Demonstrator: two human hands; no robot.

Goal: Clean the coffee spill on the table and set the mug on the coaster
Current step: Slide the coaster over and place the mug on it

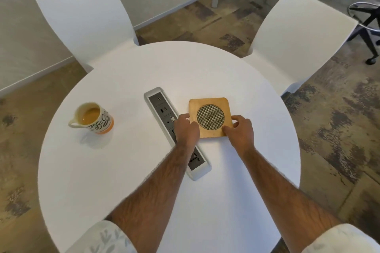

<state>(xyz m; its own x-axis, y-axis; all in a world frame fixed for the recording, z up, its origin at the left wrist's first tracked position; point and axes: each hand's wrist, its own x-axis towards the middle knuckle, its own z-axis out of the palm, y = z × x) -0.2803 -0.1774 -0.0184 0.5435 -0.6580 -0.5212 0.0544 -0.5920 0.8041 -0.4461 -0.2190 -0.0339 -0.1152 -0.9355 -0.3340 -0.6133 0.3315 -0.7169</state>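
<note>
A square wooden coaster (209,104) with a round woven insert lies flat right of the middle of the round white table (127,170). My left hand (186,129) grips its near-left edge and my right hand (239,129) grips its near-right corner. A cream mug (92,118) with black lettering and an orange base stands upright at the table's left, holding milky coffee, its handle towards the left. It is well apart from both hands. No spilled coffee shows on the tabletop.
A grey power and socket strip (162,109) is set diagonally into the table's middle, under my left wrist. Two white chairs (86,18) (296,43) stand at the far side. Black office chair bases (368,18) are at the far right on the patterned floor.
</note>
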